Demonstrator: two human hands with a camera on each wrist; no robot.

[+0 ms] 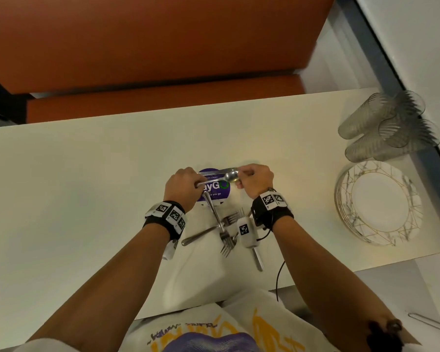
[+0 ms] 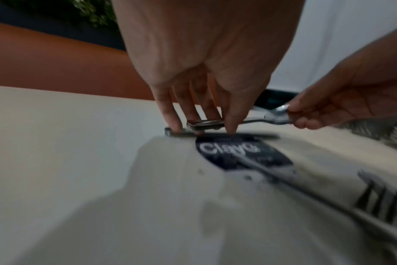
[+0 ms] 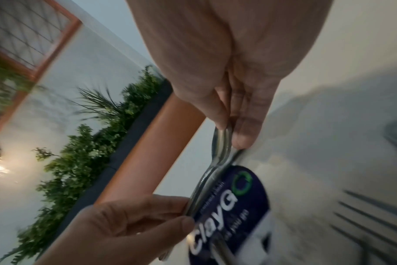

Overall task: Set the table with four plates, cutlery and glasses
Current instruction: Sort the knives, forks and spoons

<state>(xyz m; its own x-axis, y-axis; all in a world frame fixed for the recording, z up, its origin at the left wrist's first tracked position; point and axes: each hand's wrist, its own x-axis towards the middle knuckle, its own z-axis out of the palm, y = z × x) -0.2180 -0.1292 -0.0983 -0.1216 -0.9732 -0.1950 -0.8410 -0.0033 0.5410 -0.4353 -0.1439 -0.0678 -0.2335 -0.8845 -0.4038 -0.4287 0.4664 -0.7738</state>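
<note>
A bundle of stacked metal spoons (image 1: 224, 176) is held level just above the white table (image 1: 87, 199), over a purple ClayGo sticker (image 1: 217, 193). My left hand (image 1: 197, 182) pinches the handle ends (image 2: 204, 123). My right hand (image 1: 239, 177) pinches the spoon bowls (image 3: 222, 141) between thumb and fingers. Loose forks (image 1: 228, 233) lie crossed on the table just below the hands. A stack of white marbled plates (image 1: 379, 201) sits at the right end of the table. Ribbed clear glasses (image 1: 389, 125) stand clustered behind the plates.
An orange bench seat (image 1: 163, 97) runs along the table's far edge. A white wall ledge (image 1: 429, 59) borders the right side. More cutlery handles (image 1: 258, 260) stick out under my right wrist. A cable (image 1: 280, 275) hangs from the right wrist band.
</note>
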